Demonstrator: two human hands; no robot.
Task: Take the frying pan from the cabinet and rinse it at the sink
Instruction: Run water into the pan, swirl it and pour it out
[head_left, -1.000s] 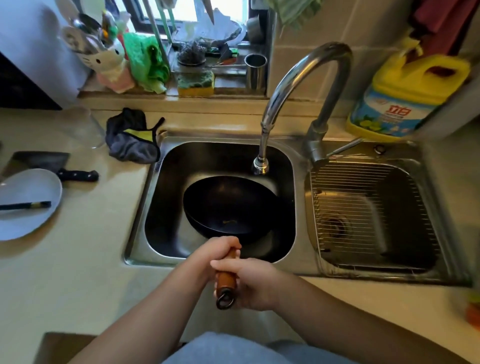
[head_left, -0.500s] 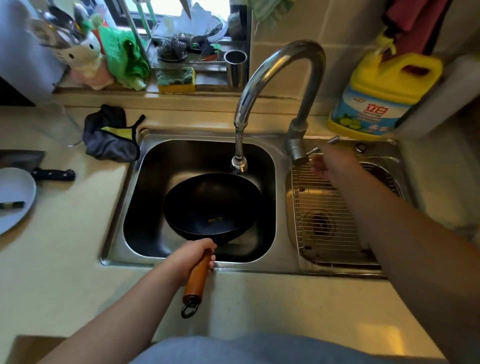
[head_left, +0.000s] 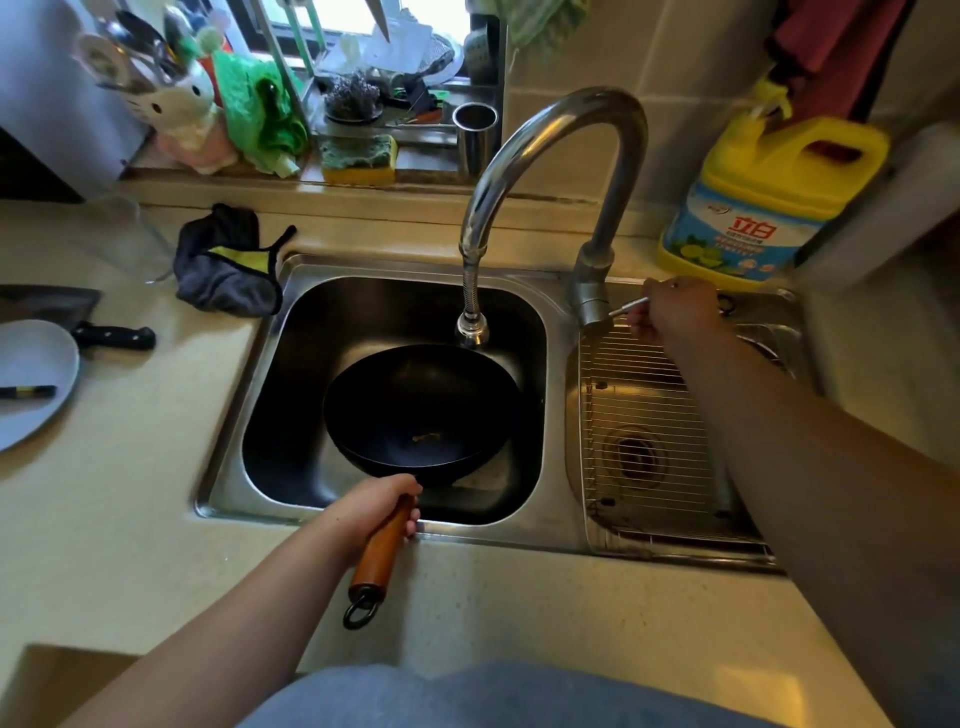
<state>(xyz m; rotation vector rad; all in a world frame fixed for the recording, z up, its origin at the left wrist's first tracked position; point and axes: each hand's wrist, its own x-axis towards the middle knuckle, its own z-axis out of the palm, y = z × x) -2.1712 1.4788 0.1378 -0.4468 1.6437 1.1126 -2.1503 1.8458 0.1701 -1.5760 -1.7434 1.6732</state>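
A black frying pan (head_left: 421, 405) with a brown wooden handle sits tilted in the left basin of the steel sink (head_left: 249, 395), under the spout of the tall curved faucet (head_left: 550, 156). My left hand (head_left: 379, 506) grips the handle at the basin's front edge. My right hand (head_left: 670, 312) is closed around the faucet's thin metal lever (head_left: 626, 306) at the tap's base. No water is running from the spout. A small yellowish scrap lies inside the pan.
The right basin holds a wire rack (head_left: 654, 426). A yellow detergent jug (head_left: 763, 202) stands behind it. A dark cloth (head_left: 228, 270), a cleaver (head_left: 78, 322) and a plate (head_left: 31, 379) lie on the left counter. A sponge (head_left: 358, 161) and a metal cup (head_left: 474, 135) sit on the sill.
My right hand left the pan handle, reached across to the faucet and closed on its lever. My left hand kept hold of the pan, which stayed in the left basin.
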